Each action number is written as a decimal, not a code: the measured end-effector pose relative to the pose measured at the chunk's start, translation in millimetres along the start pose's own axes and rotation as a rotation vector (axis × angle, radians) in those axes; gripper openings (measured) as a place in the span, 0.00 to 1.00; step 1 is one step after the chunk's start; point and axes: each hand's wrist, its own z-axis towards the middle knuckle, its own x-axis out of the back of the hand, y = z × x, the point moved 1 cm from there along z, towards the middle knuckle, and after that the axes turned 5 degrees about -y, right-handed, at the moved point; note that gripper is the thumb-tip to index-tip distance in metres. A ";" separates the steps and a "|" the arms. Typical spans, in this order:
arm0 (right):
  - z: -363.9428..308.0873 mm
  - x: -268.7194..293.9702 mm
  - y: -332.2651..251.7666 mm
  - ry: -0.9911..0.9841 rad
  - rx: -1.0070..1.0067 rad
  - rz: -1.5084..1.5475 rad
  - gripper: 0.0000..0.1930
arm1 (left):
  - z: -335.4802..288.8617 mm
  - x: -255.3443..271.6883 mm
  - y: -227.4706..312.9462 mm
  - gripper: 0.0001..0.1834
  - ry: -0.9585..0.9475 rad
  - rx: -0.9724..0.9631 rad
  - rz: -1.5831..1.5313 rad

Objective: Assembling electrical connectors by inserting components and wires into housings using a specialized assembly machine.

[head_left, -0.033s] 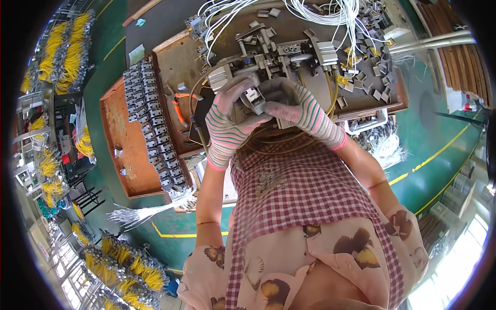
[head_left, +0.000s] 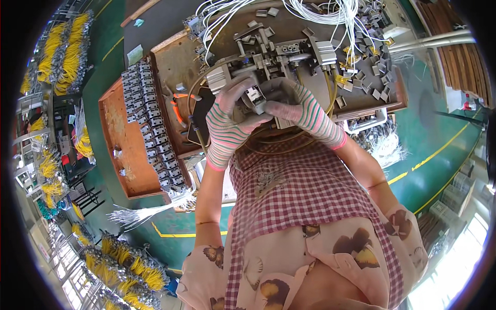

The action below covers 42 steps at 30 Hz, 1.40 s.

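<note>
Standing over the bench, the person wears a red-checked apron (head_left: 310,196) over a butterfly-print top, and the apron fills the near part of the view, hiding the bench edge below the hands. Both forearms rise from it to meet in front of the chest. The left hand (head_left: 227,121), in a pink and green striped glove, curls its fingers closed around a small grey connector block (head_left: 254,98); the right hand (head_left: 297,106), gloved the same way, pinches the block from the other side, thumb and fingers narrow on it. The block sits between the two hands, just above the brown worktable (head_left: 175,67), and most of it is covered by fingers, so its full shape is hard to make out.

Just beyond the hands stands a metal assembly fixture (head_left: 279,51), partly hidden by the knuckles. White wires (head_left: 330,13) loop over its far side and run out of the top edge. Loose grey parts (head_left: 372,82) lie scattered to the right. Left of the hands, orange-handled pliers (head_left: 178,103) rest on the table, and a long row of grey blocks (head_left: 152,124) runs along an orange tray (head_left: 121,150). Farther left, yellow wire bundles (head_left: 57,46) blur toward the rim.

Compared with the other frame, nothing has moved: hands, block and table contents match.
</note>
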 end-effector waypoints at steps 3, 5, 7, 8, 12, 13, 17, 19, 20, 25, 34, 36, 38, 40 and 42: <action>-5.5 7.6 -4.3 0.055 -0.046 -0.019 0.25 | 6.4 -7.1 1.9 0.40 -0.118 0.077 -0.080; -6.9 12.9 -3.5 0.089 -0.056 -0.016 0.25 | 7.1 -12.9 -1.5 0.40 -0.122 0.050 -0.101; -6.9 17.9 4.8 0.077 -0.035 0.043 0.25 | 8.3 -15.8 -2.5 0.41 -0.123 0.024 -0.121; -7.4 18.1 5.0 0.077 -0.040 0.044 0.25 | 10.3 -15.8 -1.0 0.41 -0.144 0.025 -0.136; -10.1 23.6 14.3 0.102 -0.036 0.084 0.24 | 9.1 -19.8 6.9 0.40 -0.184 0.083 -0.089; -11.5 24.5 17.3 0.111 -0.022 0.097 0.23 | 8.8 -20.3 7.6 0.40 -0.189 0.082 -0.096; -16.0 17.2 9.3 0.194 -0.033 0.027 0.19 | 11.4 -23.3 14.6 0.38 -0.158 0.041 -0.041; -22.6 27.8 6.9 0.161 0.113 -0.245 0.16 | 5.5 -19.7 12.8 0.38 -0.237 0.313 -0.201; -28.1 33.3 -3.4 0.164 0.193 -0.444 0.15 | -0.3 -22.6 4.0 0.37 -0.170 0.317 -0.419; -68.9 141.1 -11.4 0.918 0.457 -1.022 0.16 | -12.6 -25.4 -23.6 0.38 -0.041 0.395 -0.822; -83.2 152.6 12.8 0.499 0.132 -0.475 0.14 | -20.1 -64.0 -6.6 0.38 -0.125 0.495 -0.904; -91.8 135.8 -16.4 0.295 0.142 -0.488 0.15 | -21.2 -61.2 -2.9 0.40 -0.103 0.481 -0.871; -94.2 124.4 -28.2 0.140 0.325 -0.169 0.20 | -18.3 -54.7 -3.2 0.41 -0.132 0.508 -0.837; -89.0 117.4 -38.0 0.224 0.300 -0.120 0.26 | -17.0 -54.1 -11.6 0.42 -0.081 0.470 -0.894; -67.0 104.1 -56.2 0.199 0.192 -0.263 0.23 | -12.9 -49.9 -18.7 0.43 -0.079 0.477 -0.966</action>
